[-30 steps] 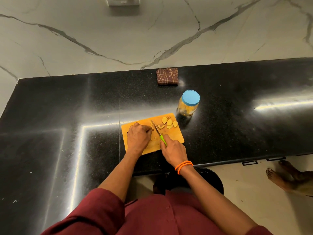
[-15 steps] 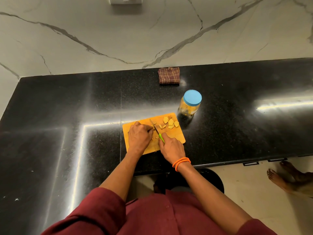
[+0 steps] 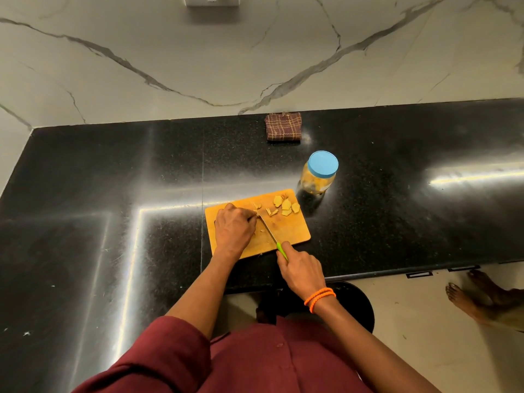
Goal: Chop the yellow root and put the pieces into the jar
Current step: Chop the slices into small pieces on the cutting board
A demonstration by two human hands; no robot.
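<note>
- Head view looks down on the right hand (image 3: 300, 272), curled round the green handle of a small knife (image 3: 271, 234), 2 orange bands (image 3: 319, 298) on its wrist.
- Blade runs up and left across the wooden cutting board (image 3: 295, 235), its tip right by the left hand's fingertips.
- Left hand (image 3: 234, 229) sits on the board's left half, knuckles up, fingers bent down and pinching something small against the wood; the yellow root under them is mostly hidden, so I cannot tell how much of it is left.
- Cut yellow pieces (image 3: 286, 207) lie in a loose cluster at the board's far right corner, with a few smaller scraps between them and the knife tip.
- Just beyond that corner stands the clear jar (image 3: 316, 181), upright, its blue lid (image 3: 323, 164) on, yellow pieces showing through the side.
- Board and jar rest on a polished black counter (image 3: 113, 194); near the marble wall (image 3: 170, 52), a folded brown checked cloth (image 3: 283, 127) lies well apart from the jar.
- Down at the right edge, someone's bare feet (image 3: 479, 299) stand on the pale floor.
</note>
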